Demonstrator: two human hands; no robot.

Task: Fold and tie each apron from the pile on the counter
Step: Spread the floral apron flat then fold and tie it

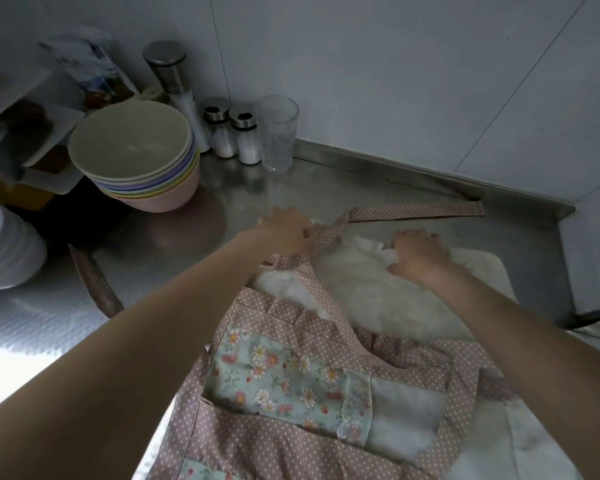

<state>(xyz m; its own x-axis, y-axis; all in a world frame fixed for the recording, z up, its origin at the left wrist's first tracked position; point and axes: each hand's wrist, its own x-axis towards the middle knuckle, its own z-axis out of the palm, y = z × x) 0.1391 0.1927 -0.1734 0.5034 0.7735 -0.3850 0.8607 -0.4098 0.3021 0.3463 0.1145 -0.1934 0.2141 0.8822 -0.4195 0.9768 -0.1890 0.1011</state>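
Observation:
A pink polka-dot apron (278,424) with floral and white patches lies spread over the steel counter (194,237), bib end away from me. My left hand (286,232) grips its dotted neck strap (329,237), and the strap's free end (430,210) runs right along the counter's back. My right hand (418,258) rests palm down on white fabric (388,292) lying under and beyond the apron. Another dotted tie (96,285) trails across the counter at the left.
A stack of pastel bowls (136,157) stands at the back left, with two shakers (234,136), a tall steel mill (174,88) and a clear glass (278,133) beside it. White plates (4,244) sit at the far left. Walls close the back and right.

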